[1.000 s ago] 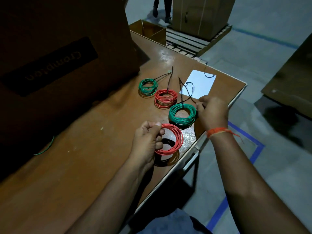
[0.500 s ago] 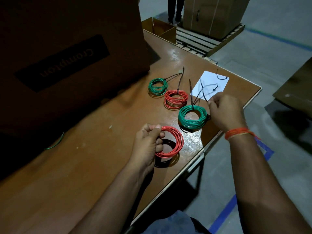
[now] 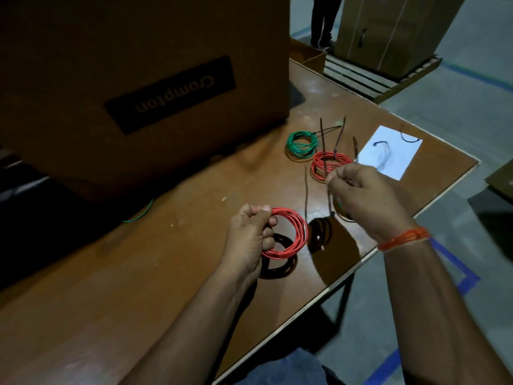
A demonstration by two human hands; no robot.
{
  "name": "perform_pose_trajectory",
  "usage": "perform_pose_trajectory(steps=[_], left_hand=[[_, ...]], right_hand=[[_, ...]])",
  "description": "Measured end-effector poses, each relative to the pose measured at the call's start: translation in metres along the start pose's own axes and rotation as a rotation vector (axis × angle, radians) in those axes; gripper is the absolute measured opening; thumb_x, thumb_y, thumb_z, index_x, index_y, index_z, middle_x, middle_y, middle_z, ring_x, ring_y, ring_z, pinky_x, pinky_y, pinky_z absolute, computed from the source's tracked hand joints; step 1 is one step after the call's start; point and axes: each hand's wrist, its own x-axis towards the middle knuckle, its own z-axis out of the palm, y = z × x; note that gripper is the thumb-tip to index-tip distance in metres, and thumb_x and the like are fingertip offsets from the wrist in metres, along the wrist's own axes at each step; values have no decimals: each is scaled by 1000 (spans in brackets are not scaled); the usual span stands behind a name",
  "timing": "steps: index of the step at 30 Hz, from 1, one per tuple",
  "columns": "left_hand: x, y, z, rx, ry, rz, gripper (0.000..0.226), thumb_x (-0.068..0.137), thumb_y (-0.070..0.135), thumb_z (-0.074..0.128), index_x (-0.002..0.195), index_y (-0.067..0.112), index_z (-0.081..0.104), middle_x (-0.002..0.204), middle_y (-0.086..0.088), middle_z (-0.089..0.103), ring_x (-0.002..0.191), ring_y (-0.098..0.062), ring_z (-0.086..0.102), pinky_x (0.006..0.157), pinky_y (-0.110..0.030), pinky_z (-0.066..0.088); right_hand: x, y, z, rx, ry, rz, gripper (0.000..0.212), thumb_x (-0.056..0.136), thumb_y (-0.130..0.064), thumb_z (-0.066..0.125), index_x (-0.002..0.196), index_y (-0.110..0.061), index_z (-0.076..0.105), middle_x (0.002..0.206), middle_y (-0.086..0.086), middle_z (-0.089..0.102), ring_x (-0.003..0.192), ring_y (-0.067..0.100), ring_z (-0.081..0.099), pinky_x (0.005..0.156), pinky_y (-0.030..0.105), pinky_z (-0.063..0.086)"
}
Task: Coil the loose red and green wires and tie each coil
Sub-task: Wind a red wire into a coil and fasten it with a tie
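Nearest, the left hand (image 3: 251, 234) gripped an untied red coil (image 3: 288, 234) just above the surface (image 3: 138, 273). The right hand (image 3: 366, 198) pinched a black tie (image 3: 330, 198), largely hiding a green coil beneath it. Farther off lay one red coil (image 3: 327, 162) and one green coil (image 3: 301, 144), both tied. That made four coils, with one apparently left to tie.

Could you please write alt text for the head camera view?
A person's left hand holds a red wire coil above a brown table while the right hand pinches a dark cable tie; tied coils lie beyond.
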Motion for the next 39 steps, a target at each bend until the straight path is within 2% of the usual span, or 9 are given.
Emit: perform_pose_trajectory(steps=[4,10,16,20,22,25,30,35,39], left_hand=[[-8,5,-23,95,91,68,17,103,9,54,88,14,47,64,2,58,47,-5,37,41,-17,23],[-22,9,-63,179,217,125,16,104,14,53,89,16,49,72,1,56,52,-6,41,47,-21,30],[-34,10,-95,135,263,154,16,105,15,52,90,16,49,72,0,55,50,-5,41,44,-17,32],[-47,13,-113,32,203,157,17,107,13,49,90,13,45,69,0,52,50,-7,35,43,-17,29],[-53,13,-123,11,164,154,16,107,14,49,92,13,43,69,1,52,51,-7,33,45,-18,26],[-59,11,-137,5,121,136,15,107,14,48,93,13,43,71,0,52,50,-6,34,44,-18,26],[-57,11,-149,-57,130,55,15,107,11,45,93,13,42,67,-2,49,44,-6,31,39,-18,25],[-47,13,-144,-39,247,-56,14,107,15,39,118,8,45,64,-2,46,45,-10,29,40,-22,22],[-41,17,-140,93,318,-55,17,104,18,42,97,6,52,64,-3,49,44,-11,31,43,-26,22]], right_hand=[[-21,-11,36,253,-133,-20,23,97,-10,59,75,-5,60,67,13,57,57,16,49,55,32,40],[-44,-24,78,473,-236,-41,15,95,-2,61,84,-11,63,72,8,66,60,14,56,53,21,43],[-63,-12,126,58,-275,-225,10,88,-12,72,85,-21,71,80,0,72,79,18,71,72,48,60],[-84,-7,163,-40,4,-481,11,82,-10,77,86,-19,76,90,-9,66,88,10,63,72,37,55],[-91,-5,175,17,53,-481,11,82,-7,80,87,-17,77,102,-4,63,97,10,63,75,31,55],[-97,-4,185,119,-29,-440,12,83,-2,80,88,-13,77,120,3,61,116,11,62,86,26,55],[-102,-8,200,96,-64,-550,13,84,8,75,85,-5,73,106,4,67,103,9,66,83,20,53],[-93,-6,199,141,-110,-561,14,83,11,74,82,-2,72,103,5,66,102,14,66,82,25,54],[-80,-7,199,165,-169,-596,15,82,13,73,82,-3,71,104,5,64,101,17,65,80,28,54]])
